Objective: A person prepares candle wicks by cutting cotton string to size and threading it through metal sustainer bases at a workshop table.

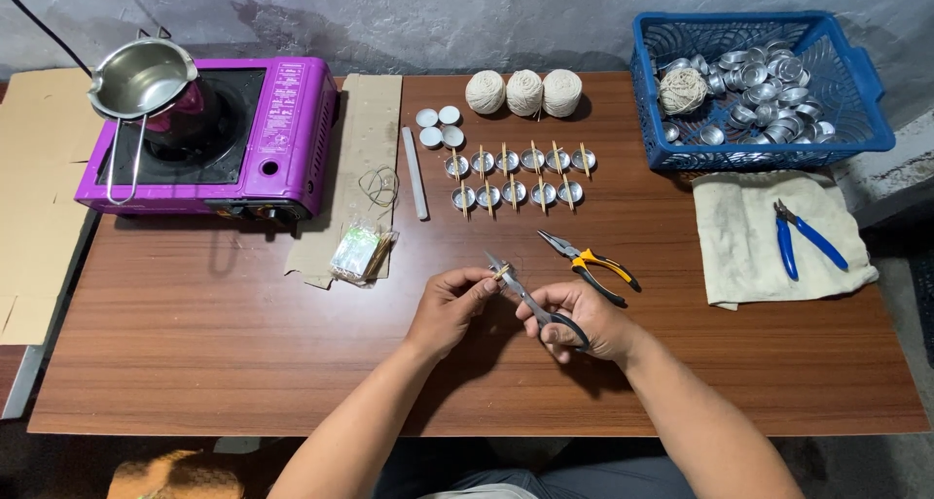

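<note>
My right hand [579, 319] grips the black handles of a pair of scissors [530, 301], whose blades point up and to the left. My left hand [452, 302] pinches a small pale stick [500, 273] right at the scissor blades. Both hands hover over the wooden table [195, 343] near its front middle. Just beyond them lie yellow-handled pliers [593, 263].
Two rows of metal tealight cups [516, 176] with sticks across them sit mid-table, three string balls [525, 92] behind. A purple stove [209, 134] with a steel pot [141, 76] is at left. A blue basket [764, 86] of cups and blue pliers [803, 238] on a cloth are at right.
</note>
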